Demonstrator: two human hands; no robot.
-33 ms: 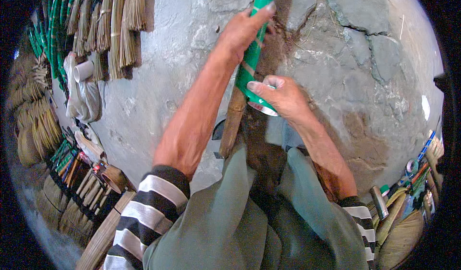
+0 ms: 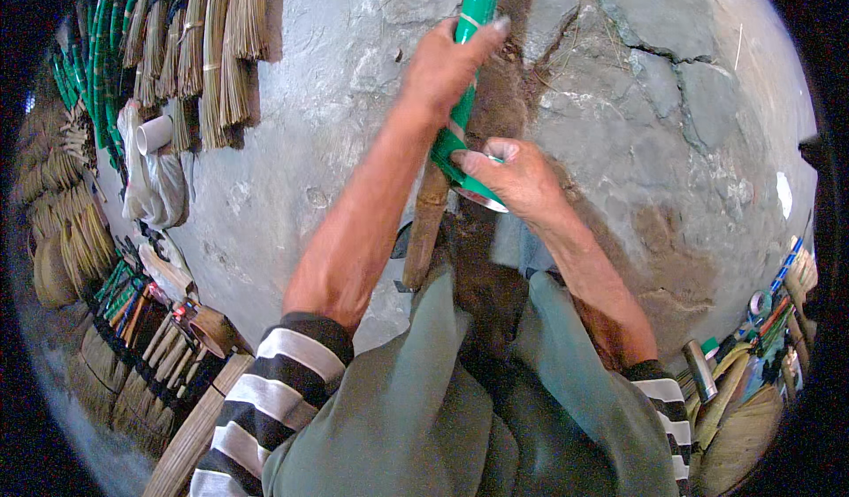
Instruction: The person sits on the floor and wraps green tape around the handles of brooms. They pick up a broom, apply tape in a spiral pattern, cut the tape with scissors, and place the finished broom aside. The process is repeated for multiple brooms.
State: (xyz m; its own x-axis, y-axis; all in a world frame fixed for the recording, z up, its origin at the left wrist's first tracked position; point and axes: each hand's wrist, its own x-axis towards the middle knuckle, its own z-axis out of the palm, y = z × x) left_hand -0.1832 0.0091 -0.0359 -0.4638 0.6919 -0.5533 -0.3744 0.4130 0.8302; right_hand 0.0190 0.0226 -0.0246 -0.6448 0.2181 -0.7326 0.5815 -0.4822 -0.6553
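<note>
A long pole (image 2: 425, 232) runs up the middle of the view. Its near end is bare and brown, like bamboo, while shiny green tape with pale bands covers the part farther away. My left hand (image 2: 447, 65) is wrapped round the green stretch, thumb lying across it. Lower down, my right hand (image 2: 517, 179) grips a roll of green tape (image 2: 480, 198), with the thumb on top. Tape from this roll meets the pole where the green covering ends. The fingers beneath the roll are partly hidden.
Bundles of thin straw sticks (image 2: 217, 55) and green-wrapped poles (image 2: 99, 64) lie at the far left. Nearer are a white cup (image 2: 155, 134), a plastic bag (image 2: 159, 187) and a wooden plank (image 2: 199, 426). A metal cylinder (image 2: 699, 370) sits at the right. The concrete floor (image 2: 610, 108) is cracked.
The pale bands on the green pole have shifted, and its far part sits slightly more to the left. My left hand has moved slightly with it; my right hand stays at the roll.
</note>
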